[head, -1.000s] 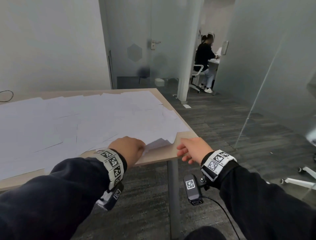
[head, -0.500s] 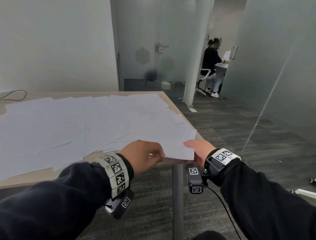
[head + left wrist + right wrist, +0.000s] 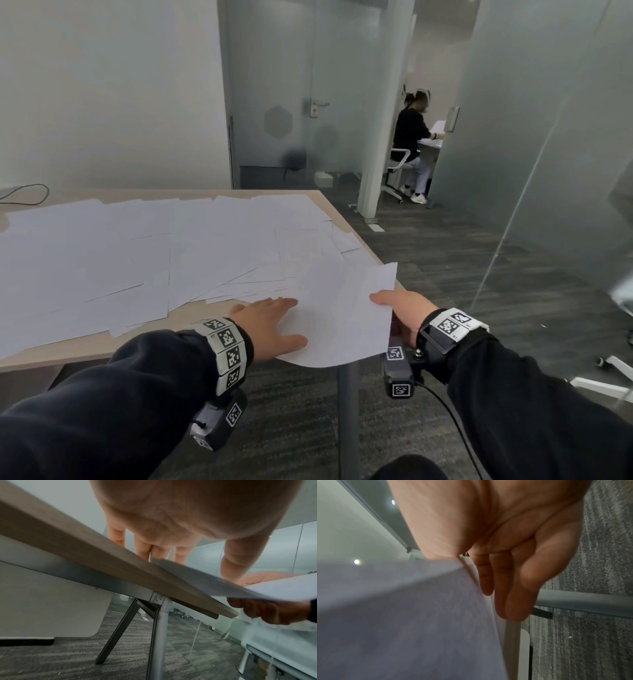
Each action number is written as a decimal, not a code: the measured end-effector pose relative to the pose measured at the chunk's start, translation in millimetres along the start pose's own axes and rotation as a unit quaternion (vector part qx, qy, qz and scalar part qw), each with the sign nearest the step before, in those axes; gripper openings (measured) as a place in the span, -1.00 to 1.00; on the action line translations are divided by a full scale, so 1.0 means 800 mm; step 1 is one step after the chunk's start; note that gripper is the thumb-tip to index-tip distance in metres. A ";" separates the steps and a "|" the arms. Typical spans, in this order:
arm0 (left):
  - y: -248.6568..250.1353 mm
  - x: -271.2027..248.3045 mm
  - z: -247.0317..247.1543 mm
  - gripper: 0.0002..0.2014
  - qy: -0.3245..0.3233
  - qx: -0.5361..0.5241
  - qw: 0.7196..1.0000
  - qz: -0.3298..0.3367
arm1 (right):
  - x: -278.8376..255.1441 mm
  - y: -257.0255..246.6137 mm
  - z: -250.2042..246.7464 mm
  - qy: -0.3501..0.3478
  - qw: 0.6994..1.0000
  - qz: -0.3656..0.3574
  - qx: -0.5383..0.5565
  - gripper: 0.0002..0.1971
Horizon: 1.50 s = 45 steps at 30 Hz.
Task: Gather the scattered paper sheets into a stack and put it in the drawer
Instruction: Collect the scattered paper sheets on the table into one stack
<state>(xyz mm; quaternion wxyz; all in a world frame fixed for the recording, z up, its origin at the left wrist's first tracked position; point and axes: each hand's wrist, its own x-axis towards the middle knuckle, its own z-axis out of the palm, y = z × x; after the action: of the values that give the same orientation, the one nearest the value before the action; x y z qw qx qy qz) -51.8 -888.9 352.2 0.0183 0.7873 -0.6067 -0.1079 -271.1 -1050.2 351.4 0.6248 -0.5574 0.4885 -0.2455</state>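
Paper sheets [image 3: 144,253] lay scattered over most of the table [image 3: 191,313], overlapping loosely from the far edge to the near one, and none of that spread was squared into a pile yet. I stood at the near right corner, where one sheet [image 3: 342,318] hung out past the table's edge. My right hand [image 3: 402,313] held that sheet by its right side, thumb on top and fingers [image 3: 510,588] underneath, a narrow pinch and no more, since a single sheet needs only a light hold. My left hand [image 3: 270,329] lay flat with straight fingers [image 3: 142,550] on the sheet's left part, near the table's front edge, gripping nothing. I judged it was there to steady the paper and keep it from sliding while the right hand drew it free. The unsupported near edge of the sheet sagged in a soft curve, which told me it would flop if I let either side go.

No drawer showed in any view, so I could not tell where it was or whether it stood open. Gathering looked barely begun. At a desk beyond the glass partition, well apart from my table, another person [image 3: 411,137] sat handling paper.
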 end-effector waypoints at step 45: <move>-0.055 0.018 -0.065 -0.84 0.283 -0.622 0.729 -0.029 | 0.004 -0.060 0.060 -0.037 0.957 -0.287 0.029 -0.81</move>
<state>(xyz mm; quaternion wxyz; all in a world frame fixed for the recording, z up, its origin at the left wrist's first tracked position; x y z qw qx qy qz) 3.2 -896.4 394.1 0.6717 0.6111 -0.3474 -0.2340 -216.0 -1043.1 390.2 0.5615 -0.6649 0.2768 -0.4074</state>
